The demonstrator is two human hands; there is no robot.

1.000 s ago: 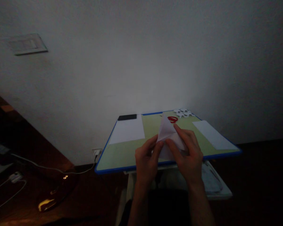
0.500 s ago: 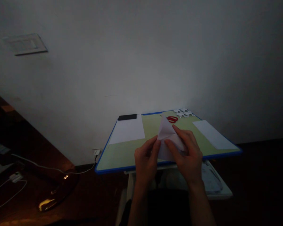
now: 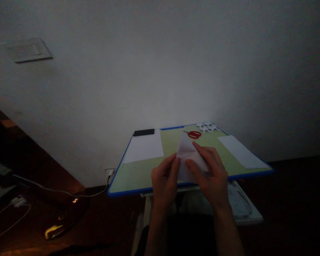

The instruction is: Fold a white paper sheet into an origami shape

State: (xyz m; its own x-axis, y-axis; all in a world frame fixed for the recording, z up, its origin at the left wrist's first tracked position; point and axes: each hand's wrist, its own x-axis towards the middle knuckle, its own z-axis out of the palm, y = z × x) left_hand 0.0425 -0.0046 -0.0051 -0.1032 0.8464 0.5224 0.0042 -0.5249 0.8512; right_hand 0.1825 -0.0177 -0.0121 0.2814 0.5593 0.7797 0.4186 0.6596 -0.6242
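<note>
Hands pinch a folded white paper sheet (image 3: 186, 149) above the blue-edged green worktop (image 3: 138, 174): left hand (image 3: 164, 181) at its seven o'clock, right hand (image 3: 212, 177) covering five; tip points twelve o'clock.

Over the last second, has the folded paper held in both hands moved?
Yes, slightly. The folded paper has dropped lower and a little to the left, so its tip no longer overlaps the red scissors lying behind it.
</note>
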